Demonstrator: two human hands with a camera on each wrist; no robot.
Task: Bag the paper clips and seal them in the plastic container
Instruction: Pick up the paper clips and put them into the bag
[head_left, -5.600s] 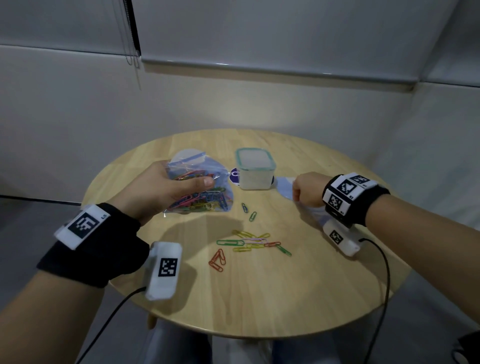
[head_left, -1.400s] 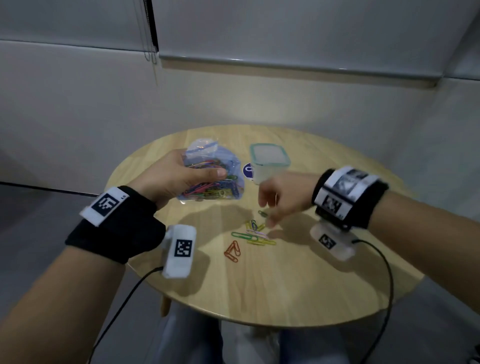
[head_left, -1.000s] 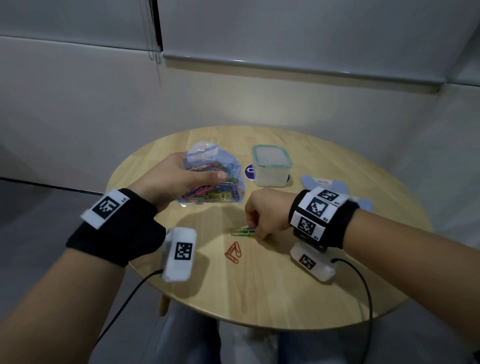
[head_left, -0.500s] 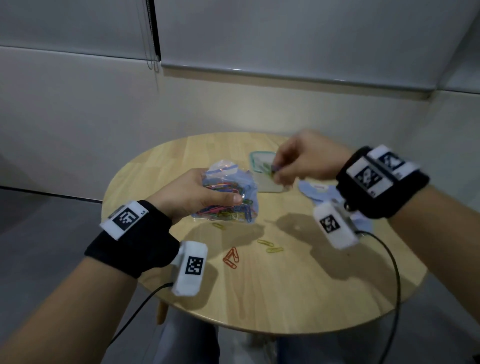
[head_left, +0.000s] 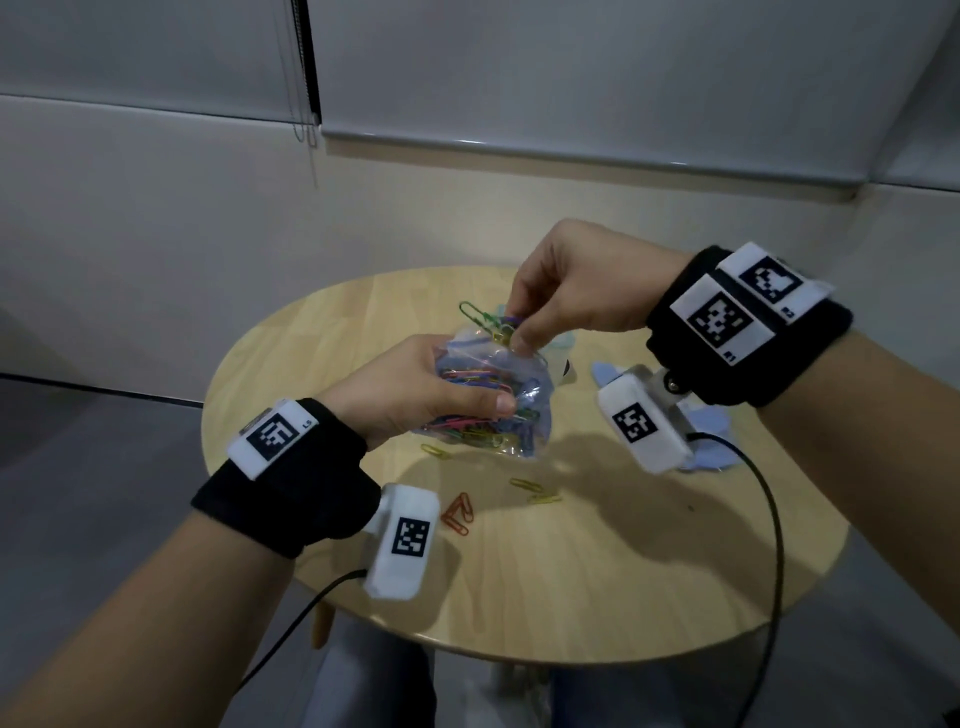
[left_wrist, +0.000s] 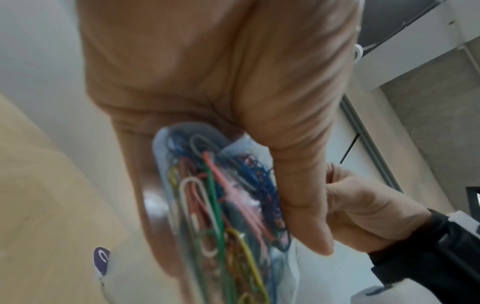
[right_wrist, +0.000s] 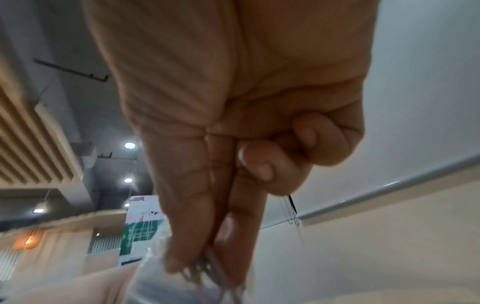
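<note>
A clear zip bag (head_left: 483, 415) stuffed with coloured paper clips is held above the round wooden table (head_left: 597, 571) in my left hand (head_left: 483, 397), thumb across its front. In the left wrist view the bag (left_wrist: 221, 205) sits between thumb and fingers. My right hand (head_left: 519, 332) pinches a small bunch of clips (head_left: 483, 319) at the bag's mouth, a green one sticking out. The right wrist view shows those pinched clips (right_wrist: 205, 269) over the bag's rim. A few loose clips (head_left: 530, 488) and an orange pair (head_left: 460, 514) lie on the table. The plastic container (head_left: 566, 369) is mostly hidden behind the bag.
A pale blue flat thing (head_left: 711, 441) lies on the table under my right wrist. Cables trail from both wrist cameras over the near table edge. A white wall and a window blind stand behind the table.
My right hand gathered clips from the table and lifted them to the bag's mouth. My left hand raised the bag off the table. Fewer loose clips lie on the table.
</note>
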